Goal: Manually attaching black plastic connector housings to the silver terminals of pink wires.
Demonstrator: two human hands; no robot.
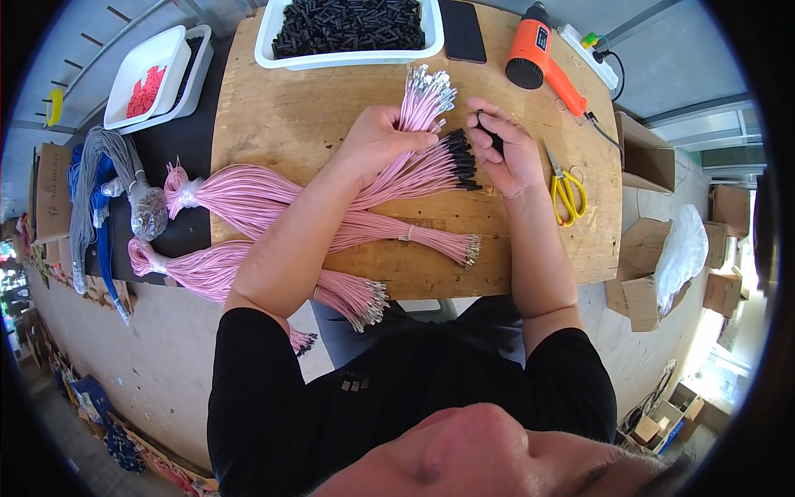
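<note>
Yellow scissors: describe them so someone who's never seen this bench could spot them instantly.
Start at the wooden board that serves as the work surface and go to its right side, just past the person's right hand. The scissors lie flat there, below the orange heat gun. They are the only yellow-handled tool on the board, with loops toward the person and short metal blades pointing away.

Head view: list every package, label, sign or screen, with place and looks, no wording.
Dark flat phone screen: top of the wooden board, right of the white tray, black rectangle, unlit.
Label on the orange heat gun: small dark patch on its body.
Brown cardboard boxes: open, right of the board.
Brown cardboard box: far left, printing unreadable.
</note>
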